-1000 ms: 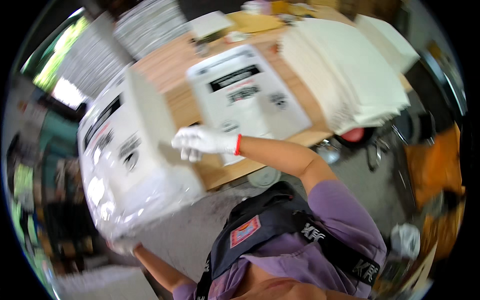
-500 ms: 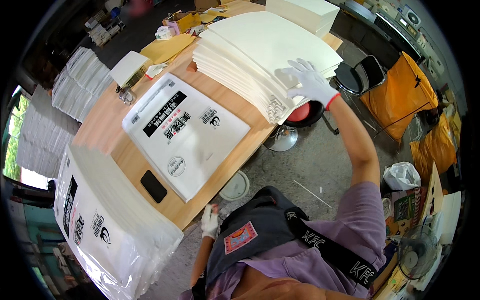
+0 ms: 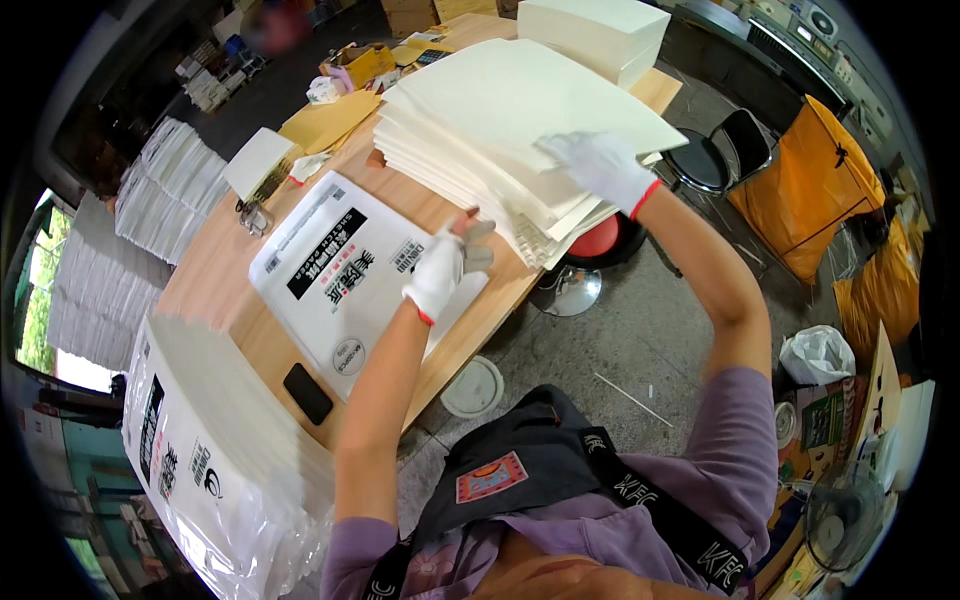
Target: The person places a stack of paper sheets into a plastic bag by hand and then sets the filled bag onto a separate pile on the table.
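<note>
A tall stack of cream-white paper (image 3: 500, 95) lies on the wooden table in front of me, its sheets fanned at the near edge. My right hand (image 3: 598, 168), in a white glove with a red cuff, lies flat over the top sheet near the right side; its fingers are slightly blurred. My left hand (image 3: 440, 272), gloved with at least one bare fingertip, hovers over the right side of a printed white paper pack (image 3: 310, 290), close to the stack's near edge. Its fingers are apart and nothing shows in them.
A pile of plastic-wrapped packs (image 3: 220, 450) stands at the left, beside a black phone (image 3: 307, 393). Farther back are a small card stack (image 3: 258, 163), yellow sheets (image 3: 330, 122) and a white paper block (image 3: 595, 35). A black stool (image 3: 692, 158) stands at the right.
My left hand has risen from beside my body to above the table, near the paper stack. My right hand has slid left across the top sheet. The view has shifted slightly.
</note>
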A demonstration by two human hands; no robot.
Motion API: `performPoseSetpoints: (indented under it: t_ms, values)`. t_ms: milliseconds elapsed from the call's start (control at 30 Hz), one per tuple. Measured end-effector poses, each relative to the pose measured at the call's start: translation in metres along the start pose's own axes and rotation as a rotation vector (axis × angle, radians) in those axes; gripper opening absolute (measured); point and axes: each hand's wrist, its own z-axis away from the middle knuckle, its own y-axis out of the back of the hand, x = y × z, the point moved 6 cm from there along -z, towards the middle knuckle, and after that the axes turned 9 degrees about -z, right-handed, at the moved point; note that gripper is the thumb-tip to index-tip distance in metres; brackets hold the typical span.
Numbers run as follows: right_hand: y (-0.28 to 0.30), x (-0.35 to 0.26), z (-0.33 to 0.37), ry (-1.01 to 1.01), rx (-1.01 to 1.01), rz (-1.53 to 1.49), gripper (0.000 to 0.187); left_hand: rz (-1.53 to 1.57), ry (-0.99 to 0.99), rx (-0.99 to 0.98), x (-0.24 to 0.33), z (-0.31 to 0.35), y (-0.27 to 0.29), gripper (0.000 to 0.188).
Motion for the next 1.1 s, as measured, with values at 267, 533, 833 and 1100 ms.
performPoseSetpoints:
  t_ms: [267,533,833,1100]
  values:
    - [0.044,-0.095,0.112,0.079,-0.15,-0.83,0.057,-0.065,0.205,0.071,0.005,0.03,0.024,0.03]
    - [-0.053,0.006,0.158,-0.642,0.12,-1.978,0.051,-0.452,0.018,-0.011,0.047,0.096,0.061,0.021]
    - [-0.03,-0.1,0.144,-0.577,0.124,-1.217,0.038,-1.718,0.045,0.267,-0.036,0.102,-0.152,0.078]
    - [-0.017,-0.093,0.153,-0.479,0.221,-0.853,0.02,-1.013,-0.454,0.252,-0.027,0.122,-0.023,0.047]
